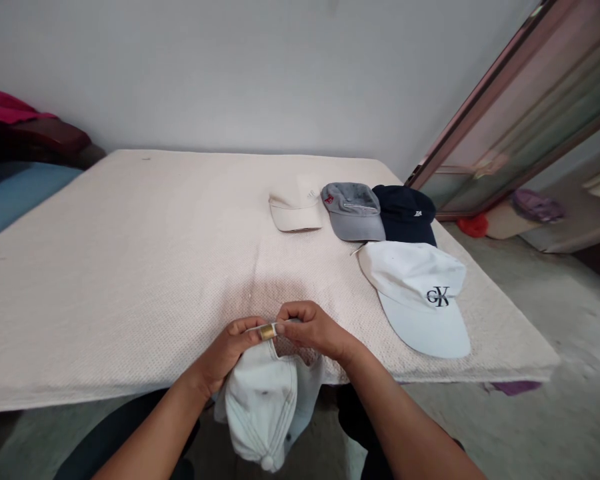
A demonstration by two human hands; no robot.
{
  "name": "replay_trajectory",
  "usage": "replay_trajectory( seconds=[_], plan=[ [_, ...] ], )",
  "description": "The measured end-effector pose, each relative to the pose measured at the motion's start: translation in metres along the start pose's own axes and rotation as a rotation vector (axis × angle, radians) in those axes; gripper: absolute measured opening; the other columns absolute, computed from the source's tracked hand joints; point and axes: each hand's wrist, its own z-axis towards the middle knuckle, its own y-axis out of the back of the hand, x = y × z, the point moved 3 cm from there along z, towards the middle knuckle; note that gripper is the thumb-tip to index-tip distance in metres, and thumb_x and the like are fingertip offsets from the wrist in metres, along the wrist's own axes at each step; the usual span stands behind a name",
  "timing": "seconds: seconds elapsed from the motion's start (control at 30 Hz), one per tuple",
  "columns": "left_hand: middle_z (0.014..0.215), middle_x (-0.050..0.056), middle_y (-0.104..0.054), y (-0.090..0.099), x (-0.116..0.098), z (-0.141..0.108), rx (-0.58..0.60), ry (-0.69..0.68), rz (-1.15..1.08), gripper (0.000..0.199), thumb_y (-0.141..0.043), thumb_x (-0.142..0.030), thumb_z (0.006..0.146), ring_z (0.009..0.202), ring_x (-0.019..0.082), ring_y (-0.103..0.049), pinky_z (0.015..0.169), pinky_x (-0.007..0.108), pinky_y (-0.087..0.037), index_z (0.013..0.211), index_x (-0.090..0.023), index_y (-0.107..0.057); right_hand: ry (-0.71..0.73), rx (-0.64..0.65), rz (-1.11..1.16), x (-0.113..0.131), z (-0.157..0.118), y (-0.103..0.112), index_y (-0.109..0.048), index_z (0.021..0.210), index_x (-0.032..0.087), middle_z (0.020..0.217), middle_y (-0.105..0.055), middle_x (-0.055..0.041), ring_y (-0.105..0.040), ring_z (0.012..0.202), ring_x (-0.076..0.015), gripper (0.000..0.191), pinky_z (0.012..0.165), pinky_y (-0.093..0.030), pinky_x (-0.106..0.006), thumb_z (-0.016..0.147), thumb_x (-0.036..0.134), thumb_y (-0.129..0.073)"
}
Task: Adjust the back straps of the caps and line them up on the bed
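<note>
A pale, whitish baseball cap (263,400) hangs at the near edge of the table, its crown and top button facing down toward me. My left hand (233,347) is closed on the cap's back strap, just left of a brass-coloured buckle (267,331). Pinched at the other side of the buckle, my right hand (310,328) holds the strap too. The opening above the strap shows between the two hands. Its brim is mostly hidden behind the crown. To the right lies a white cap (415,287) with dark letters, apart from my right hand.
Farther back on the cream-covered table (130,267) lie a beige cap (296,208), a grey cap (354,212) and a navy cap (405,212). A plain wall (230,73) stands behind. On the right are a glazed door (510,113) and the floor (575,320).
</note>
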Motion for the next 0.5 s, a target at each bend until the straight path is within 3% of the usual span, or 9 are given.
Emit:
replay_trajectory(
  seconds=[0.2,0.37,0.5],
  plan=[
    [0.055,-0.004,-0.050,-0.0025,-0.0029,-0.0018,0.015,-0.014,0.045,0.019,-0.071,-0.030,0.073,0.046,0.006,-0.040,0.045,0.018,-0.029,0.071,-0.013,-0.062,0.031,-0.024,-0.066,0.0032,-0.0006,0.0013,-0.056,0.069,0.016,0.052,-0.043,0.0064,-0.034,0.046,-0.0047,0.030,0.041,-0.025,-0.017,0.076,0.042,-0.068],
    [0.061,-0.002,-0.057,-0.0010,-0.0014,-0.0015,0.001,-0.002,0.022,0.024,-0.077,-0.031,0.067,0.050,0.007,-0.047,0.049,0.019,-0.034,0.077,-0.015,-0.063,0.061,-0.099,-0.048,0.0036,0.0002,0.0010,-0.058,0.069,0.015,0.053,-0.043,0.0058,-0.033,0.047,-0.0051,0.029,0.042,-0.025,-0.017,0.076,0.041,-0.068],
    [0.060,-0.003,-0.057,0.0009,0.0008,0.0001,-0.015,0.003,0.034,0.024,-0.078,-0.031,0.067,0.049,0.007,-0.047,0.049,0.019,-0.033,0.075,-0.014,-0.063,0.025,-0.062,-0.007,0.0020,-0.0004,-0.0010,-0.056,0.069,0.015,0.051,-0.043,0.0064,-0.033,0.046,-0.0048,0.028,0.041,-0.023,-0.017,0.075,0.040,-0.068]
  ],
)
